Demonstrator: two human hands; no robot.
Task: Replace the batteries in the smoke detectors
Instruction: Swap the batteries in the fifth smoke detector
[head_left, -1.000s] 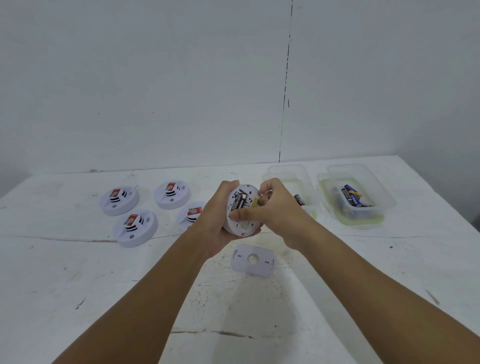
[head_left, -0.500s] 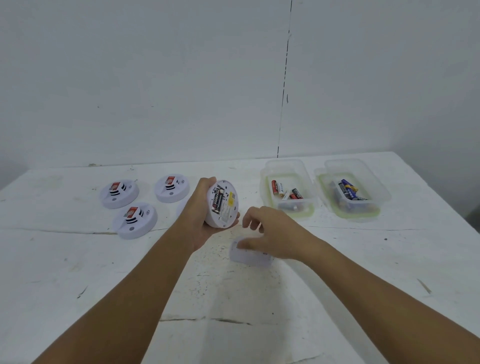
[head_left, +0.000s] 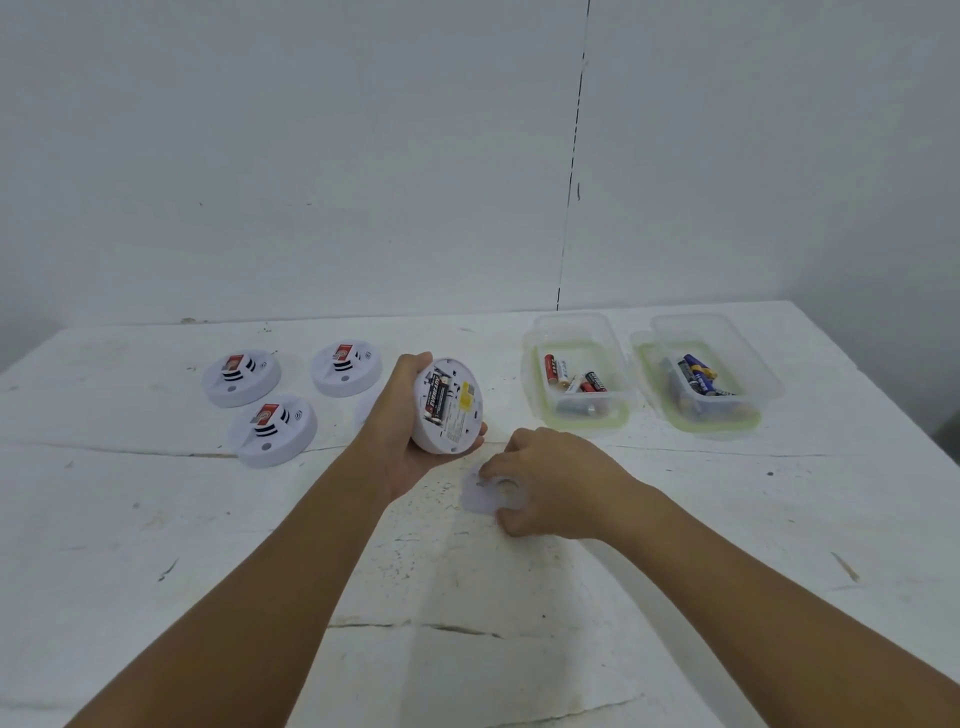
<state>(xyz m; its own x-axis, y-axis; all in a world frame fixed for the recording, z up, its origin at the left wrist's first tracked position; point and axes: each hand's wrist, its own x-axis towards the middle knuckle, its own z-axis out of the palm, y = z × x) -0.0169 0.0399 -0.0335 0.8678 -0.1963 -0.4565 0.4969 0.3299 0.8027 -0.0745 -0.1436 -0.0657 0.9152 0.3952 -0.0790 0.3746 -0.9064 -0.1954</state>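
- Right hand (head_left: 550, 483): fingers curled, pinching the cover (head_left: 485, 496), which lies flat on the table (head_left: 156, 545), just nearer than the held detector.
- Left hand (head_left: 400, 436): grips the detector (head_left: 449, 405) off the table, back facing the camera, batteries (head_left: 435, 400) seated.
- Three detectors (head_left: 272, 430) (head_left: 241, 376) (head_left: 345, 368): on the table, left of the held one.
- Two tubs (head_left: 618, 415) (head_left: 753, 415): right of it, farther back, each with loose batteries.

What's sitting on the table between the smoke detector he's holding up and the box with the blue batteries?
In the head view, the other clear box, holding red and black batteries, sits between the held detector and the blue-battery box.
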